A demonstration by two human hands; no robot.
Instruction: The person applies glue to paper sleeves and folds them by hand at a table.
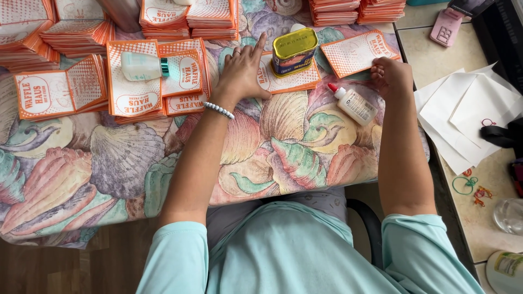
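Orange-printed paper sleeve [357,53], likely light, thin and easily creased, pinched at its near edge by the right hand [391,76]; left hand [242,73] rests spread flat beside the yellow tin [294,50].

The right hand [391,76] curls over the edge of an orange printed sleeve [357,53], so its fingers' hold is hidden. The orange stacks [357,10] along the top are cut off by the frame. At the bottom right corner, a round container [505,270], perhaps a jar, is cropped.
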